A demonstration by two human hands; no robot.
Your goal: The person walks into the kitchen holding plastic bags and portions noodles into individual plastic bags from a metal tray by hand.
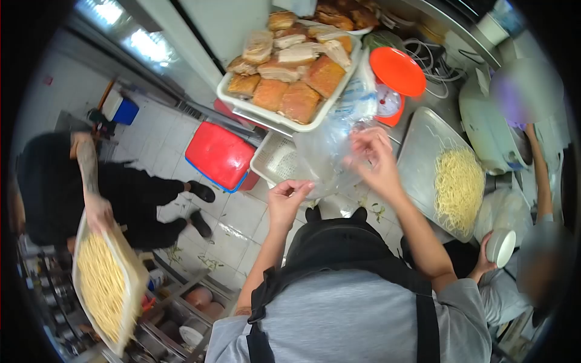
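While the bare left hand (289, 198) pinches the edge of a clear, thin plastic bag (327, 158) between thumb and forefinger, the bare right hand (376, 157) is raised at the bag's other side in the head view, fingers curled and blurred, so I cannot tell whether it grips the film or is free of it. The bag spreads in front of the person's black cloth apron (345, 245), just beside a white rectangular plastic tray (233, 97) heaped with browned slabs of meat (302, 100). To the right, a shallow silver metal tray (417, 172) carries pale yellow noodles (460, 190).

The left pinch looks slight; a sharp tug from the right hand could pull the slippery film loose and drop the bag onto the white tiled floor (242, 242), where leafy scraps lie. Pulling unevenly could tear it, and a swing forward could snag it on the white tray's rim. A co-worker at the right holds a white round cup (502, 248) near the person's right arm, so a backward elbow might knock it
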